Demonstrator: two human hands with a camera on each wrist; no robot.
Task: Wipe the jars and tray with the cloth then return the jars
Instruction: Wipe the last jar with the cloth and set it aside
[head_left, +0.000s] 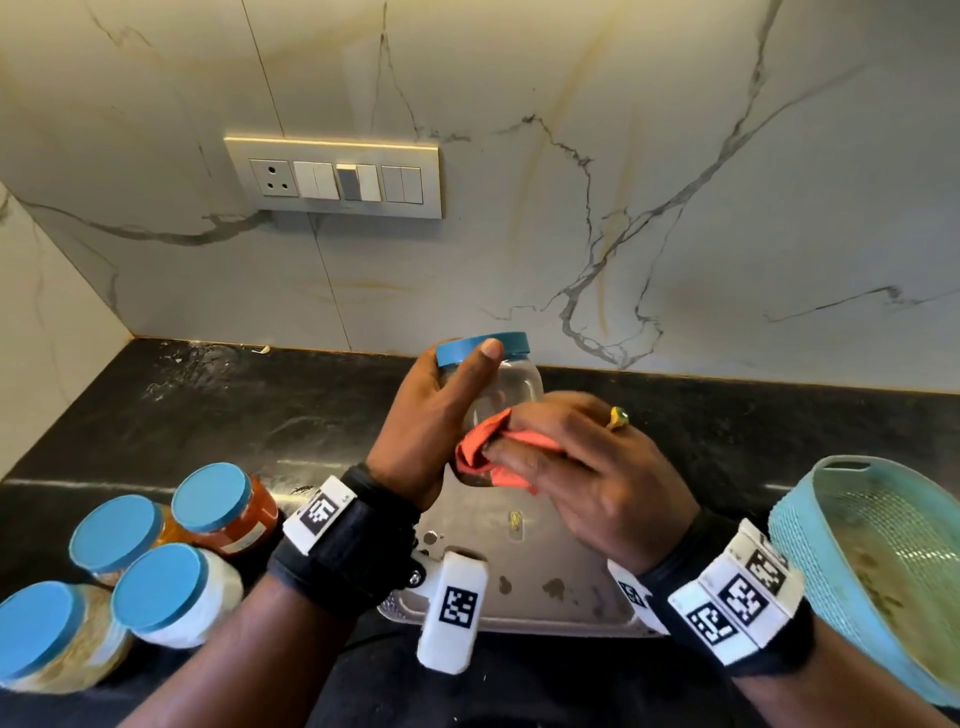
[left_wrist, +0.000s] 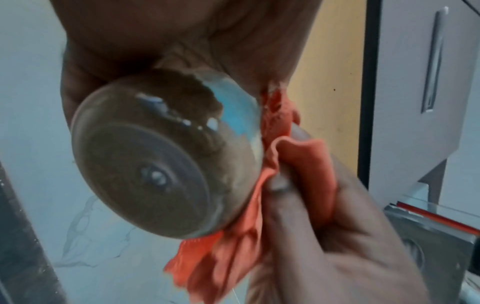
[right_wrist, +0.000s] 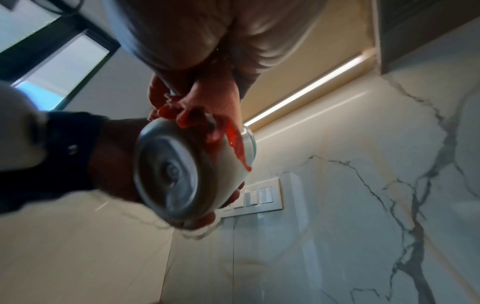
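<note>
Left hand (head_left: 426, 415) grips clear glass jar with blue lid (head_left: 506, 382), lifted above grey metal tray (head_left: 545, 561) on black counter (head_left: 234, 415). Right hand (head_left: 587, 467) clutches orange cloth (head_left: 498, 449), pressed against jar's lower side. Four blue-lidded filled jars (head_left: 156, 561) stand near left. Blue plastic basket (head_left: 810, 545) sits near right.

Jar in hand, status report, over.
Left hand grips clear jar aloft. Right hand presses orange cloth against it. Nothing obstructing.
</note>
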